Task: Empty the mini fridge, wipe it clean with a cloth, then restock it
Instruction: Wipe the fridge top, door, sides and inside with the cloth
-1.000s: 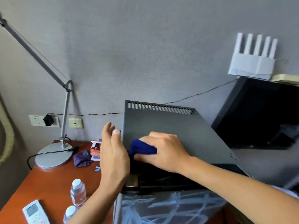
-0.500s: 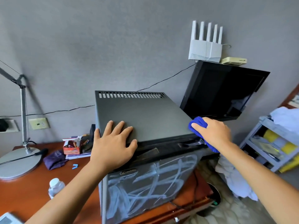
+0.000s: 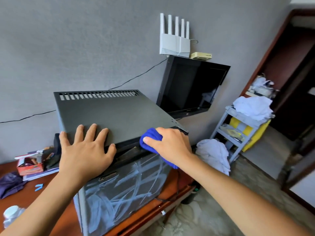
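While the door of the mini fridge (image 3: 119, 120) is seen closed at centre frame, the wiping stage is judged to be in hand on the outside only.

Left hand (image 3: 85, 150): laid flat, fingers spread, on the front left of the fridge top; nothing is held.

Right hand (image 3: 170, 147): closed round a bunched blue cloth (image 3: 150, 138), which is pressed on the front edge of the top, right of centre.

Fridge: stood on a wooden desk (image 3: 51, 210), lower centre; pale smears are shown on the door front.

Bottle (image 3: 12, 215): lower left corner, on the desk; taken to be removed stock.

Done: emptying cannot be confirmed, the inside being hidden.

Left: the rest of the wiping, then restocking, not yet begun by the look of it.
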### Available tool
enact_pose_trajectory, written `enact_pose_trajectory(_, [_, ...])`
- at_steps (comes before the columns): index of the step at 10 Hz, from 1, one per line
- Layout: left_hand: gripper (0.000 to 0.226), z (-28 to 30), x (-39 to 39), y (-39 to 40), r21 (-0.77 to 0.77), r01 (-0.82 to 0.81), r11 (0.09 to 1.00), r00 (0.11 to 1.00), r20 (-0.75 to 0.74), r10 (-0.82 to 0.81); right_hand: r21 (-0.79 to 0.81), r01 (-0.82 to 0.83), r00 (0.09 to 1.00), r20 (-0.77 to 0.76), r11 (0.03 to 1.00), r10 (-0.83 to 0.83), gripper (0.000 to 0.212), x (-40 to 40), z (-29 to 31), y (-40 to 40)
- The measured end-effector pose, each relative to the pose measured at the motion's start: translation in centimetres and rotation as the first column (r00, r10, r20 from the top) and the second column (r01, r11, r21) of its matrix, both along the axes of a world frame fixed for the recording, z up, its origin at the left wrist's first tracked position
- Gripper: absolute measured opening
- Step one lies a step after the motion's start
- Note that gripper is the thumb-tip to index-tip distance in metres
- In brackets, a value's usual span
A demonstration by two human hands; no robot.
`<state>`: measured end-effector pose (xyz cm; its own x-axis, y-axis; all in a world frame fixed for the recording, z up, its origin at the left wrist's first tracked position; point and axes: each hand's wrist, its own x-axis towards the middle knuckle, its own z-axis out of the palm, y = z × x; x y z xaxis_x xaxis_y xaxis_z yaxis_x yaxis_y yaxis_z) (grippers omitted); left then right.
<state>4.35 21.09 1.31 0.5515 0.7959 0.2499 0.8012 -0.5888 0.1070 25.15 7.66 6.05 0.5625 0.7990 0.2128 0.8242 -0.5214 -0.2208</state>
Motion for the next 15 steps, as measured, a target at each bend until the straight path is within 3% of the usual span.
enact_pose_trajectory(1, [0.070, 0.0, 0.1, -0.1, 0.036, 0.010, 0.999, 1.000, -0.006, -0.010, -0.047, 0.191, 0.981, 0.051, 0.981, -0.188, 0.049, 5.2, 1.0, 0.1])
enact_pose_trajectory(2, [0.068, -0.3, 0.0, -0.7, 0.079, 0.021, 0.997, 1.000, -0.006, -0.021, -0.060, 0.272, 0.961, 0.071, 0.961, -0.267, 0.051, 8.7, 1.1, 0.0])
enact_pose_trajectory(3, [0.070, -0.6, 0.0, -3.9, 0.012, 0.068, 0.998, 0.996, 0.065, -0.068, -0.067, 0.240, 0.964, 0.131, 0.968, -0.230, 0.048, 8.5, 0.4, 0.4])
enact_pose_trajectory(4, [0.070, -1.2, 0.1, -9.1, -0.001, 0.105, 0.994, 0.976, 0.192, -0.103, -0.029, 0.191, 0.977, 0.104, 0.981, -0.188, 0.046, 6.5, -0.1, -0.1])
enact_pose_trajectory(5, [0.072, -1.7, 0.8, -14.4, -0.075, 0.191, 0.979, 0.943, 0.290, -0.162, -0.071, 0.049, 0.992, 0.118, 0.996, -0.040, 0.049, 2.9, 0.0, -2.1])
enact_pose_trajectory(6, [0.083, -2.3, 1.3, -18.2, -0.228, 0.308, 0.924, 0.873, 0.453, -0.179, -0.077, -0.094, 0.986, 0.129, 0.993, 0.103, 0.053, -0.4, 0.3, -5.7])
enact_pose_trajectory(7, [0.081, -2.7, 1.8, -20.9, -0.280, 0.469, 0.838, 0.780, 0.576, -0.244, -0.036, -0.208, 0.974, 0.082, 0.977, 0.211, 0.052, -1.4, 0.2, -10.5])
enact_pose_trajectory(8, [0.066, -2.9, 2.1, -23.4, -0.415, 0.486, 0.769, 0.755, 0.643, -0.131, 0.003, -0.307, 0.950, 0.070, 0.952, 0.306, 0.054, -1.2, -0.2, -14.6])
enact_pose_trajectory(9, [0.088, -3.5, 2.8, -25.8, -0.410, 0.421, 0.809, 0.766, 0.639, -0.074, 0.008, -0.327, 0.945, 0.025, 0.945, 0.327, 0.059, 0.4, 0.0, -17.8])
enact_pose_trajectory(10, [0.071, -4.3, 4.2, -28.0, -0.250, 0.429, 0.868, 0.711, 0.686, -0.153, 0.078, -0.279, 0.958, -0.039, 0.957, 0.283, 0.060, 2.9, 0.3, -19.6])
enact_pose_trajectory(11, [0.040, -3.9, 5.8, -29.3, 0.076, 0.485, 0.871, 0.647, 0.639, -0.416, 0.134, -0.159, 0.987, -0.007, 0.978, 0.161, 0.053, 5.4, 0.4, -20.2])
enact_pose_trajectory(12, [0.028, -3.6, 7.1, -29.9, 0.231, 0.609, 0.759, 0.552, 0.564, -0.614, 0.055, -0.086, 0.996, 0.034, 0.995, 0.084, 0.047, 6.7, 0.6, -20.1])
enact_pose_trajectory(13, [0.051, -2.2, 6.8, -28.6, 0.142, 0.704, 0.696, 0.584, 0.442, -0.681, 0.001, -0.078, 0.992, 0.102, 0.997, 0.077, 0.046, 6.3, 0.8, -19.3])
enact_pose_trajectory(15, [0.037, -2.4, 6.4, -29.8, 0.003, 0.812, 0.584, 0.469, 0.591, -0.656, -0.102, -0.027, 0.954, 0.294, 0.994, 0.056, 0.035, 7.3, 2.1, -13.9])
